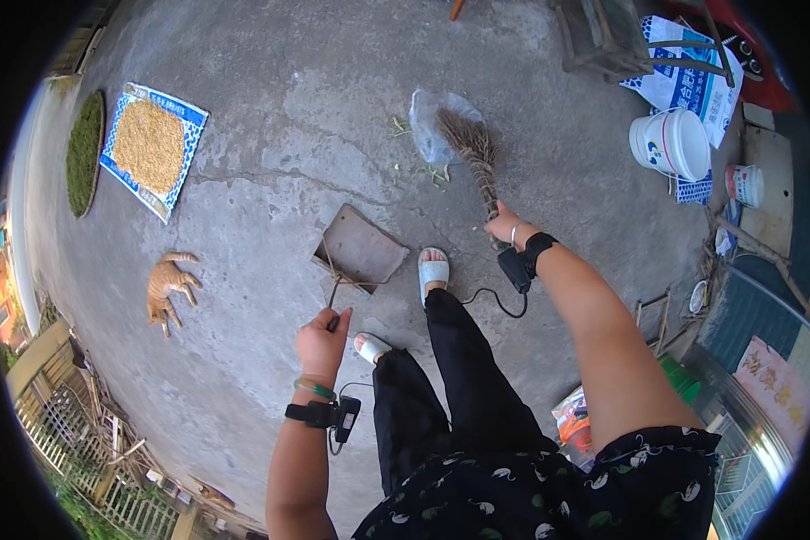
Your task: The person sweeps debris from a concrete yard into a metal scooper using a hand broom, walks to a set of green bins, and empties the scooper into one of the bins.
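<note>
One broom seemingly lies inside the right hand's fingers.

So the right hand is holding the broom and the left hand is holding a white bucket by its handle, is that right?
Not quite: the left hand is holding the dustpan by its handle, as the head view shows. The right hand is indeed holding the broom.
</note>
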Motion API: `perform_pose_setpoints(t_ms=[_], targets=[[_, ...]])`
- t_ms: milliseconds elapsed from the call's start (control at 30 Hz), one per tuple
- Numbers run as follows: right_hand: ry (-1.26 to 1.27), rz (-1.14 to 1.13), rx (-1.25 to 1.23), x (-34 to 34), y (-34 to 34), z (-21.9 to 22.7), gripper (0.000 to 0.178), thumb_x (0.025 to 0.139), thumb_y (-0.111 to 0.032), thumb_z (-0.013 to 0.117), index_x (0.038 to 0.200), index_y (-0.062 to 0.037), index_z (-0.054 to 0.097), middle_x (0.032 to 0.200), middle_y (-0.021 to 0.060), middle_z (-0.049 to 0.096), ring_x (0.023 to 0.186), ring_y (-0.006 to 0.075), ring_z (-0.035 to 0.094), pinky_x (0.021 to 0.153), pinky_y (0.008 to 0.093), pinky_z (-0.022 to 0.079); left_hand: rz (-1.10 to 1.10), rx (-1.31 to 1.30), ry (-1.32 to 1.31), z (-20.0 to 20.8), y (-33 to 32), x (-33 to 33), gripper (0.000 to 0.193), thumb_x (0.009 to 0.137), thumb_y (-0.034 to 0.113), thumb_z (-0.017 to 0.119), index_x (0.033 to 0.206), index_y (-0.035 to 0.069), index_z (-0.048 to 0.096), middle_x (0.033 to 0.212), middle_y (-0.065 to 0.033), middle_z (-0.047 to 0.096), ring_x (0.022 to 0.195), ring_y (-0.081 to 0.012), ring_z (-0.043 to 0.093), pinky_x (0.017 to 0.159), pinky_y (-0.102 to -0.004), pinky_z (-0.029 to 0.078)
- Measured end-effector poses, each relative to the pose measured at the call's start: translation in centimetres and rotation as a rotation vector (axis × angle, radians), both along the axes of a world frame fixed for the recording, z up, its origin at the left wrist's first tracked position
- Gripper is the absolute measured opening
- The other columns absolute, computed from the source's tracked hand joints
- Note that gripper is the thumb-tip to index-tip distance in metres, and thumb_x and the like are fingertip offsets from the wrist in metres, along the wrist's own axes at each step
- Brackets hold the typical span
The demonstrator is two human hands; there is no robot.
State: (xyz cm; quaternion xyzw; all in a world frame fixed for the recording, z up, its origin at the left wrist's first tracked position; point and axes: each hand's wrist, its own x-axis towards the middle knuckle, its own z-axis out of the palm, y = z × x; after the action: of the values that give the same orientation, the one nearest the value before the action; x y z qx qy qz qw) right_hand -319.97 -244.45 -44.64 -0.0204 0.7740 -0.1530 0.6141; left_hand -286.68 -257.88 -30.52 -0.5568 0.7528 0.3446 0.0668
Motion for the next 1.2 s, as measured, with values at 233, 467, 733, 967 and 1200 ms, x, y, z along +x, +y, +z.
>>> perform_pose_setpoints(t_ms=[233,467,733,967,1200], targets=[[-0.096,0.161,0.005,8.6,4.1,3.6,0.076,0.069,-0.005,0.050,0.133,-0.0069,0.008,0.082,0.0151,0.057,0.062,0.0196,0.056,0.056,0.0310,0.044,-0.005,-0.049,-0.041,-0.7,-0.2,0.2,0.029,0.071,0.033,0.062,0.063,0.005,0.056,0.053,-0.0117,0.054,0.050,-0.0294,0.054,0.046,-0.0347,0.041],[-0.389,0.119,-0.022,15.6,5.2,7.1,0.075,0.074,-0.005,0.050,0.134,-0.0119,0.004,0.071,0.0102,0.053,0.053,0.0158,0.051,0.048,0.0297,0.045,0.013,-0.046,0.005,-0.2,-0.4,0.5,0.028,0.072,0.032,0.061,0.065,0.005,0.056,0.055,-0.0114,0.054,0.049,-0.0275,0.050,0.047,-0.0335,0.040],[-0.394,0.299,-0.022,19.6,6.4,6.4,0.074,0.074,-0.009,0.050,0.133,-0.0113,0.006,0.077,0.0109,0.056,0.055,0.0157,0.053,0.051,0.0294,0.045,-0.013,-0.040,-0.037,-1.3,1.5,3.3,0.031,0.072,0.034,0.060,0.060,0.007,0.052,0.053,-0.0113,0.053,0.051,-0.0304,0.052,0.046,-0.0354,0.041],[-0.143,0.583,-0.055,13.4,4.4,10.3,0.070,0.071,-0.009,0.052,0.132,-0.0111,0.018,0.076,0.0108,0.056,0.056,0.0157,0.053,0.051,0.0285,0.044,0.067,-0.050,0.071,-2.1,1.5,6.2,0.027,0.071,0.025,0.064,0.061,0.003,0.052,0.050,-0.0123,0.049,0.043,-0.0261,0.045,0.044,-0.0316,0.038],[-0.127,0.566,-0.154,3.4,0.3,14.3,0.069,0.070,-0.005,0.052,0.131,-0.0084,0.021,0.069,0.0069,0.052,0.051,0.0131,0.048,0.046,0.0266,0.041,0.102,-0.046,0.105,-2.1,1.9,7.8,0.027,0.071,0.023,0.065,0.059,0.004,0.050,0.048,-0.0115,0.047,0.041,-0.0260,0.043,0.042,-0.0312,0.037]])
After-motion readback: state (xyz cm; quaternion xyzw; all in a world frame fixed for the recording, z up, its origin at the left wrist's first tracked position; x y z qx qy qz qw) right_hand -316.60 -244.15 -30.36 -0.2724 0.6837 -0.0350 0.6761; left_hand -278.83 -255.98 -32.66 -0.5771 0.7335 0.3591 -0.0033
